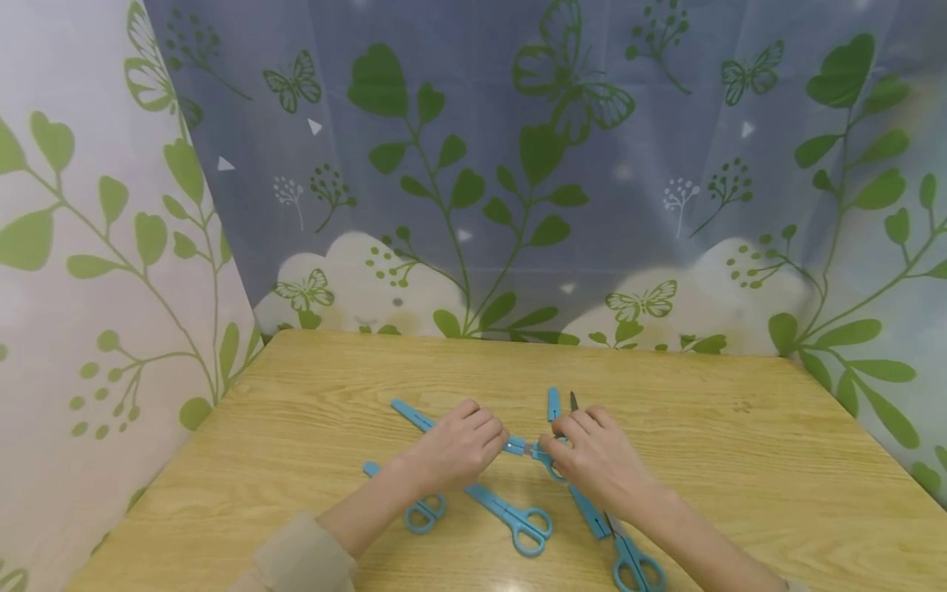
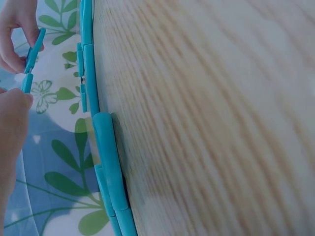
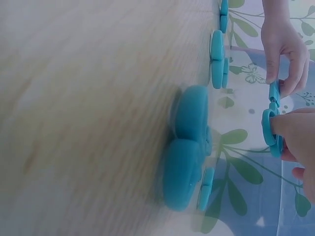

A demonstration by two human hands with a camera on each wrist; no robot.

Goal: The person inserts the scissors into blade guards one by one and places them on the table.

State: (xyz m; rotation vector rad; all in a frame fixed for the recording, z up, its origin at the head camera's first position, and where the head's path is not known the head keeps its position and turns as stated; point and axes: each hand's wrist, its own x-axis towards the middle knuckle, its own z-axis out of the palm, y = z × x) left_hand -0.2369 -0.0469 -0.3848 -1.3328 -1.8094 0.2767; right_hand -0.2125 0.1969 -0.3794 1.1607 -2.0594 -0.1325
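A: What lies at the lower left of the frame?

B: Small scissors (image 1: 431, 511), partly hidden by the left forearm. Next, long scissors (image 1: 510, 511) slant beneath the left hand (image 1: 460, 444) toward the lower middle, their blades covered.

A: And that hand?

B: Its thumb and fingers pinch a short cover (image 1: 515, 446), just right of and below the centre. A bit of metal blade (image 1: 528, 449) shows before the handles (image 1: 538, 451).

A: Those are gripped by the right hand (image 1: 595, 448)?

B: Yes; the hands are apart, clamped on opposite ends of one pair.

A: How is this step best done?

B: Probably with cover and blade in one straight line, sliding without twist, the left fingertips clear of bare metal. Whether the cover goes on or off cannot be told.

A: Further right?

B: A dark blade tip (image 1: 573, 401) pokes out above the right hand; at the lower right, large scissors (image 1: 624, 544) lie beside a loose cover (image 1: 592, 516). The wrist had best clear them.
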